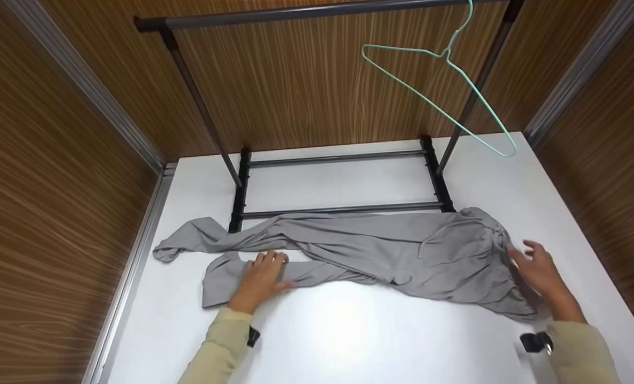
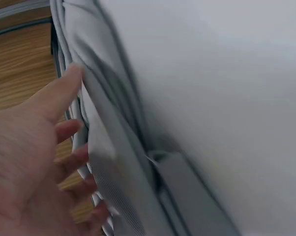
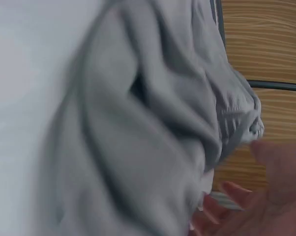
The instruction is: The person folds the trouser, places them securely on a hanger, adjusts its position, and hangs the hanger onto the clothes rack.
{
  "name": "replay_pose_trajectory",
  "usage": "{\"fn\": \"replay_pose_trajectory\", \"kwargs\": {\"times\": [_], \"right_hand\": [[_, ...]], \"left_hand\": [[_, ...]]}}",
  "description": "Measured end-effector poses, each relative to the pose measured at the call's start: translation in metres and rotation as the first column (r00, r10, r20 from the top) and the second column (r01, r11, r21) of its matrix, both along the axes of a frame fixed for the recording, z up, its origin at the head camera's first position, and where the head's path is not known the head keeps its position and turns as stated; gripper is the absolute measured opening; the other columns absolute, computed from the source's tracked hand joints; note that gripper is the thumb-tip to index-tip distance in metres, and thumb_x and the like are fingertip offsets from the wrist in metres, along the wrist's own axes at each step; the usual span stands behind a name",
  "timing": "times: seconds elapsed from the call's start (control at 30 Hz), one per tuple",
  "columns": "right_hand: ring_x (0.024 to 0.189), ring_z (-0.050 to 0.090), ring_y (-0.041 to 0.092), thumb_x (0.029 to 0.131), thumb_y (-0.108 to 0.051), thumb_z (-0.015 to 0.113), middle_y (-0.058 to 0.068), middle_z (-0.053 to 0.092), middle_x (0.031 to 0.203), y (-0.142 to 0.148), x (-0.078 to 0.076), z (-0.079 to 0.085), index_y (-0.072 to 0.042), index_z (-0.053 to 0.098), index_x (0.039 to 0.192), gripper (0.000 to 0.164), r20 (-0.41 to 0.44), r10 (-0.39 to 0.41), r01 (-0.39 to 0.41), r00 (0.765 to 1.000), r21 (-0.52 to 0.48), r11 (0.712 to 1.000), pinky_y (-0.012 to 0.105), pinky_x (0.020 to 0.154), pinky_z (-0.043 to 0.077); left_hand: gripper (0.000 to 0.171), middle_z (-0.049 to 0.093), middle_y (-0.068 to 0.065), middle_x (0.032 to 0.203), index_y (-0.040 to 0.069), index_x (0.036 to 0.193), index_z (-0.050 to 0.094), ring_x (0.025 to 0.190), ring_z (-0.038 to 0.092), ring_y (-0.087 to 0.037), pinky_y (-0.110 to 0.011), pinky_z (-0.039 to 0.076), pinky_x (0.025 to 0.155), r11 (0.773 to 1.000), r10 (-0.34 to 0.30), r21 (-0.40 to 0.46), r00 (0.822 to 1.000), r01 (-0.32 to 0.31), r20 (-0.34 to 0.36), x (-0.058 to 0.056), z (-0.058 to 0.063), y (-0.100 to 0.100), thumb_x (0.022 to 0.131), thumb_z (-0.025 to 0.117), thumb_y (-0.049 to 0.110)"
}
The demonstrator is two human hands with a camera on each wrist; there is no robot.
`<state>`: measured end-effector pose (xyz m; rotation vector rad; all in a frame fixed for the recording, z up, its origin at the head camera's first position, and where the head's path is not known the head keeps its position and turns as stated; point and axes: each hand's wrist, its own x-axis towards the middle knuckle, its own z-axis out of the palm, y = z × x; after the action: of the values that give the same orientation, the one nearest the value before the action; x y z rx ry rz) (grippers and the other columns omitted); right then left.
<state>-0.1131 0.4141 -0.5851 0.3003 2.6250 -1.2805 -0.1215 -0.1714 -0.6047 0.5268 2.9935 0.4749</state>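
A pair of grey drawstring trousers (image 1: 359,240) lies wrinkled and stretched sideways, with the waistband to the right and the legs to the left. Over the nearer trouser leg, close to its hem, is my left hand (image 1: 263,280), thumb and fingers spread apart. The left wrist view shows this hand (image 2: 35,152) beside folds of the grey fabric (image 2: 123,162), its thumb tip right at the cloth. My right hand (image 1: 540,269) is at the waistband end, fingers loosely bent and apart. In the right wrist view, its fingertips are beside the bunched cloth (image 3: 138,137), partly hidden behind it.
A dark metal clothes rack (image 1: 295,18) stands behind the trousers, its base bars (image 1: 343,208) on the white table (image 1: 348,341). From its top rail hangs a mint-green wire hanger (image 1: 428,101) at the right. Wood-grain panels (image 1: 55,186) enclose the back and both sides.
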Motion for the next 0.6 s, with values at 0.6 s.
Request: {"fn": "replay_pose_trajectory", "kwargs": {"times": [0.6], "right_hand": [[0.077, 0.048, 0.015, 0.093, -0.029, 0.055, 0.009, 0.052, 0.09, 0.017, 0.036, 0.001, 0.01, 0.048, 0.108, 0.042, 0.149, 0.13, -0.128, 0.98, -0.022, 0.992, 0.028, 0.063, 0.045]], "left_hand": [[0.013, 0.036, 0.008, 0.052, 0.017, 0.102, 0.05, 0.045, 0.035, -0.01, -0.03, 0.035, 0.046, 0.944, 0.064, 0.299, 0.968, -0.137, 0.243, -0.005, 0.025, -0.036, 0.09, 0.045, 0.016]]}}
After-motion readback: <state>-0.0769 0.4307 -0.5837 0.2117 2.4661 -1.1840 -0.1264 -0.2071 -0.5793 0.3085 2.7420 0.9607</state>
